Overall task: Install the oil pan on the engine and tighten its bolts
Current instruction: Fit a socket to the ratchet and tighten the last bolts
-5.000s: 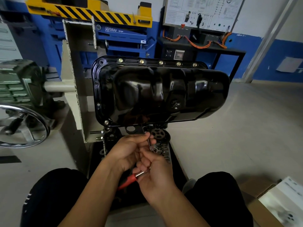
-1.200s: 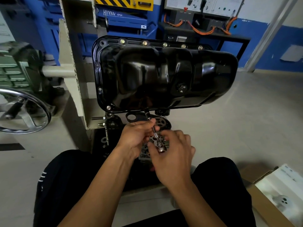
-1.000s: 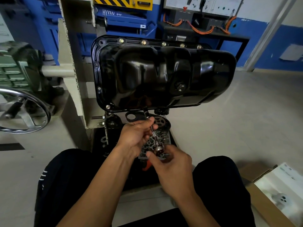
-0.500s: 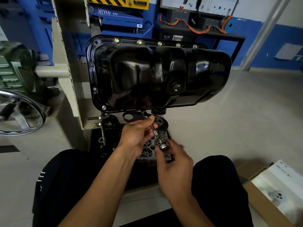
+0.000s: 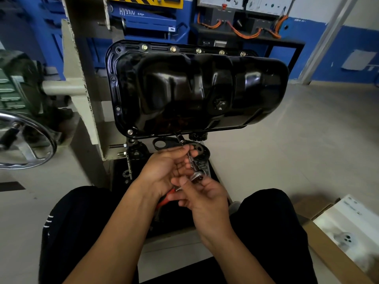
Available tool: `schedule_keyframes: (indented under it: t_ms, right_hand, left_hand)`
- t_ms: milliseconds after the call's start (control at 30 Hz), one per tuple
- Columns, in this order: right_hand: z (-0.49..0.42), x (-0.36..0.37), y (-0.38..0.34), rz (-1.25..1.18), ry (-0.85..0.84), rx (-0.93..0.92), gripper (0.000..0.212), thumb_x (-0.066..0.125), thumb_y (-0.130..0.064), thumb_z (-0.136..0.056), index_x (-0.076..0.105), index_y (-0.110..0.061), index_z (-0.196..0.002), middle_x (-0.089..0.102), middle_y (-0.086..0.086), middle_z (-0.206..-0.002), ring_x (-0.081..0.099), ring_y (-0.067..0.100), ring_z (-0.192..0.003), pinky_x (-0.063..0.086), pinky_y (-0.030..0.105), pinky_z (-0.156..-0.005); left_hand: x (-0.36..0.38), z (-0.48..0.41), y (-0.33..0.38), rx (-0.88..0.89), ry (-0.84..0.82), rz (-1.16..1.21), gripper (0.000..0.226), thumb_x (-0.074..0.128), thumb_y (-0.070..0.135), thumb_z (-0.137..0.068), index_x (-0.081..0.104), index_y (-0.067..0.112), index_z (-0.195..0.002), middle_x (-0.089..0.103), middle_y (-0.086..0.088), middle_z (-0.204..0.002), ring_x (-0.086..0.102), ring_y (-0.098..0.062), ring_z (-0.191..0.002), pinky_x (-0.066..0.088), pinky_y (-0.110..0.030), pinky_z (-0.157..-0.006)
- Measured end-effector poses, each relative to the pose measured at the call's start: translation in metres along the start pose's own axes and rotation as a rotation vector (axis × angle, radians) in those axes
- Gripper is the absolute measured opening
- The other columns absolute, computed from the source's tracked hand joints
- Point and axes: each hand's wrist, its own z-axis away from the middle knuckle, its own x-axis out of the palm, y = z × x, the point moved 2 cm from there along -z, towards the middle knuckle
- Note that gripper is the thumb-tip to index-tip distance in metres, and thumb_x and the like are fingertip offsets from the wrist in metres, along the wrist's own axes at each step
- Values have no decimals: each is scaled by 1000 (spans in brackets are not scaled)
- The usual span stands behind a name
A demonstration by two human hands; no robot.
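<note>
**With the pan on the engine, both hands hold the ratchet at its lower edge**

While the black oil pan (image 5: 196, 93) sits mounted on the engine with its sump facing the camera, five bolts (image 5: 173, 49) show along its upper flange. One more sits at the lower left corner. Socket end of the extension bar (image 5: 191, 159) meets the pan's lower flange, right of that corner bolt. Fingers of the left hand (image 5: 164, 169) curl round the bar just below the pan. Fingers of the right hand (image 5: 203, 195) curl round the head of the ratchet (image 5: 197, 176) at the bar's near end. Its red handle shows between the two wrists. Drain plug (image 5: 219, 104) sits low on the pan's face. Cream engine stand (image 5: 75, 68) to the left, steel handwheel (image 5: 27, 152) beside it. Open cardboard box (image 5: 326, 253) on the floor, right.
</note>
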Motion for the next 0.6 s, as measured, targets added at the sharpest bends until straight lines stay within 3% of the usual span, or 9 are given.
schedule_keyframes:
  t_ms: [67,167,433,533,600]
  right_hand:
    - [2,-2,-2,1,-86,-89,13,59,-3,-95,67,-6,-105,76,11,-98,74,24,-72,51,23,-62]
    - [3,-7,-6,18,-150,-177,22,55,-6,-97,68,-12,-114,75,12,-101,74,25,-75,52,23,-64]
    - [-2,-5,-4,44,-105,-287,17,61,-11,-94,70,-17,-107,76,8,-93,72,20,-64,52,22,-59]
    - [-2,-9,-6,204,-106,-341,19,64,-8,-93,71,-23,-103,73,1,-79,70,19,-61,55,26,-58]
    - [-3,-17,-11,451,-69,-424,18,66,-11,-93,70,-24,-103,70,-5,-75,68,15,-61,56,27,-56]
  left_hand:
    - [-1,1,2,-21,10,51,11,66,13,-89,74,6,-89,75,-6,-83,60,-8,-56,53,-19,-49]
    - [-2,1,4,-61,-7,136,15,65,14,-91,77,8,-85,75,-4,-82,60,-7,-59,53,-17,-51]
    - [-1,0,5,-58,-16,174,12,63,15,-91,73,8,-92,74,-1,-78,59,-2,-49,48,-16,-41]
    - [-1,0,3,-42,18,178,15,66,13,-90,76,7,-81,74,-4,-77,60,-3,-49,51,-14,-46]
    - [-1,-1,1,-32,44,161,15,68,12,-88,77,6,-78,74,-6,-77,61,-3,-51,51,-14,-47]
